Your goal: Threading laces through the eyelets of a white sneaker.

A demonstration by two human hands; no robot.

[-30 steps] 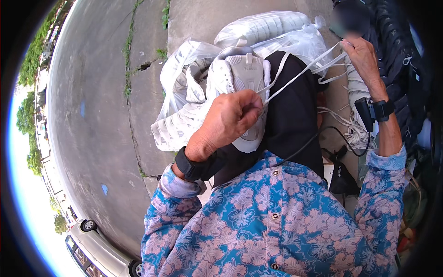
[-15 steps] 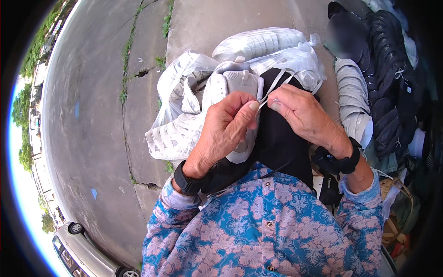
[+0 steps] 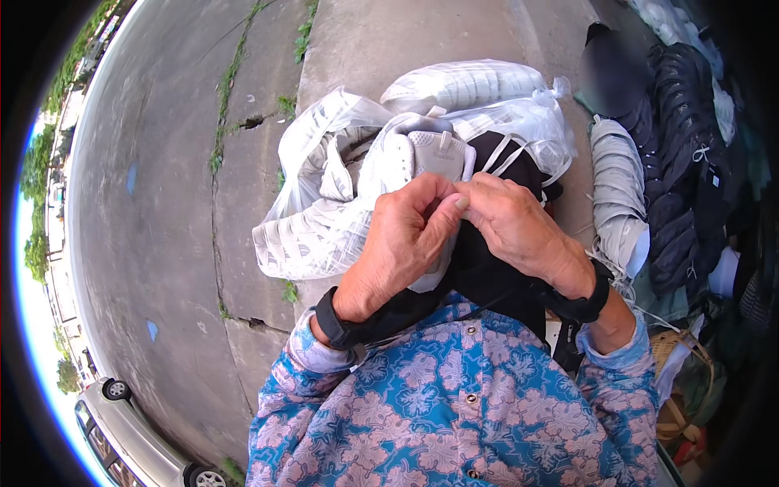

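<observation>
A light grey and white shoe upper (image 3: 439, 151) lies on my lap, its tongue end pointing away from me. Over its right side, my left hand (image 3: 402, 235) is closed in a pinch, thumb against the fingers. Beside it my right hand (image 3: 519, 231) is also pinched, and the fingertips of both meet. A white shoelace (image 3: 510, 151) loops up behind my right hand over the black cloth (image 3: 503, 260) on my lap. The part of the lace between my fingertips is hidden. Both wrists carry black bands.
Clear plastic bags (image 3: 324, 122) of grey uppers surround the lap on the far and left sides; another bagged stack (image 3: 462, 85) lies beyond. To the right are a grey stack (image 3: 617, 187), rows of black uppers (image 3: 680, 187) and a wicker basket (image 3: 669, 351). A car (image 3: 138, 430) stands lower left.
My hands have come together; the lace was stretched across a small gap between them before. My right hand has moved left, and the lace loop now stands wider behind it.
</observation>
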